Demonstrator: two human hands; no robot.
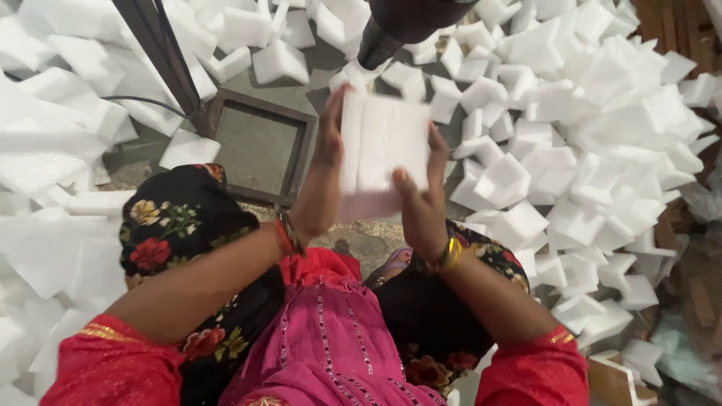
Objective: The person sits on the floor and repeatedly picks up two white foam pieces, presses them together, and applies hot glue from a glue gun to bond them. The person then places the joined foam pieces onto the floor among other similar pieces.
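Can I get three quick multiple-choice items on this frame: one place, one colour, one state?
1. Where does the big heap of loose foam pieces lie?
A. To the person's right
B. In the person's lap
C. Inside the metal frame

2. What colour is the foam sheet being held?
A. Black
B. White
C. Pink

3. How is the sheet held?
A. Left hand alone
B. Lying loose on the floor
C. Between both hands, with the right hand

Answers:
1 A: the heap fills the right side of the view.
2 B: it is plainly white.
3 C: each hand grips one edge, lifted off the floor.
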